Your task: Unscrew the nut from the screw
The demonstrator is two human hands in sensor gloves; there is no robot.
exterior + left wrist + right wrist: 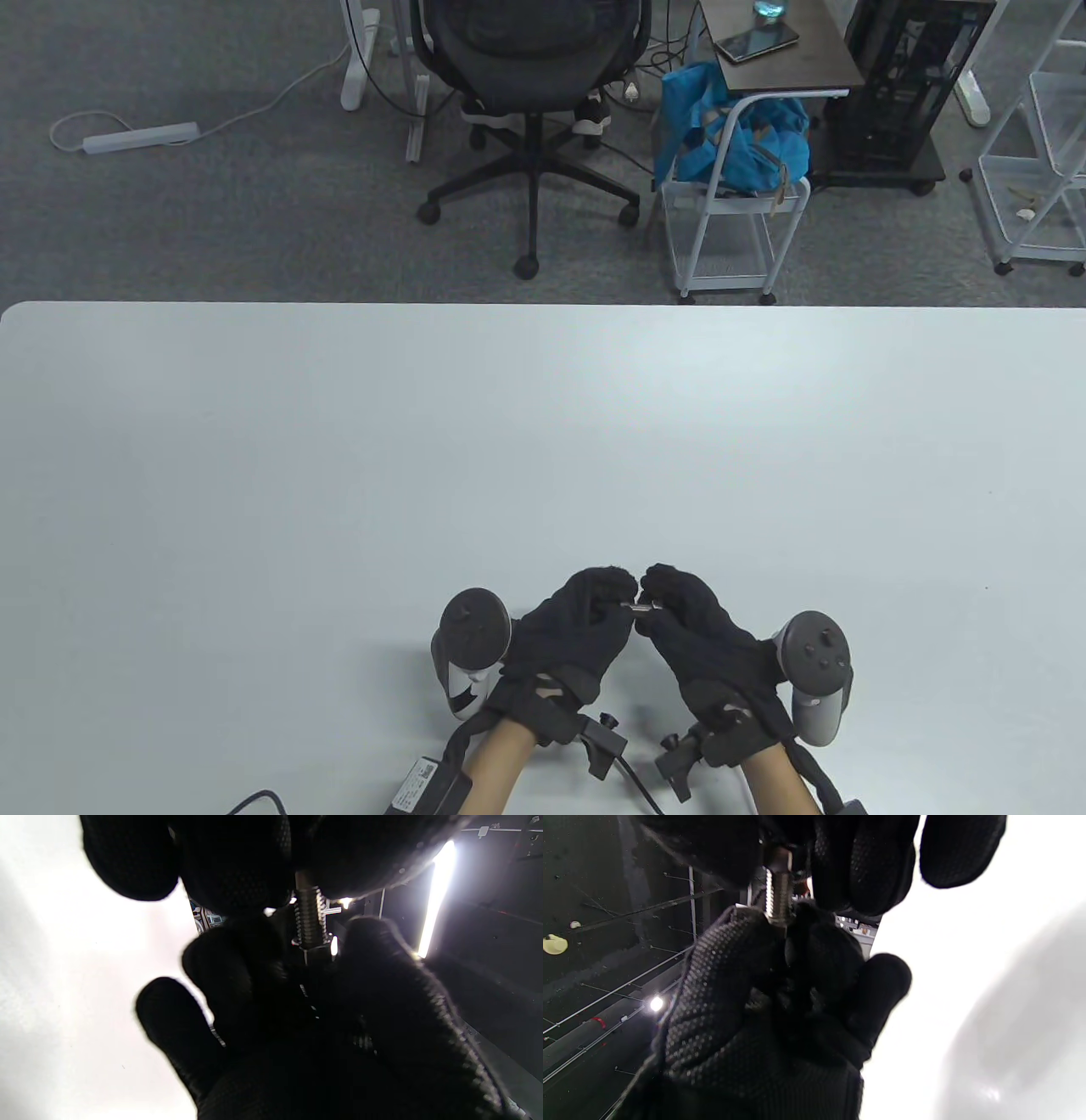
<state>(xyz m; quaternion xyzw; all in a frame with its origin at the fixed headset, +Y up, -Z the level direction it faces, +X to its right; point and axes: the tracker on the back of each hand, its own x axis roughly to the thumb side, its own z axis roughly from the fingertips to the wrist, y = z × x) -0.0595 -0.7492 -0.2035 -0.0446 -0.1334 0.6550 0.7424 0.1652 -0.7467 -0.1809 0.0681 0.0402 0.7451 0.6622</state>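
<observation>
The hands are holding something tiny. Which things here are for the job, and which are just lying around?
For the job:
- screw, held between both hands
- nut on its thread
- left hand
- right hand

Just lying about:
- office chair
- blue bag
- power strip
- white table under the hands

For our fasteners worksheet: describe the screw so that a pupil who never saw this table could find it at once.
Start at the white table and go to its near edge, where two black-gloved hands meet. Bridging their fingertips is the screw, the left hand on one end, the right hand on the other. It is the only shiny, threaded metal there.
</observation>
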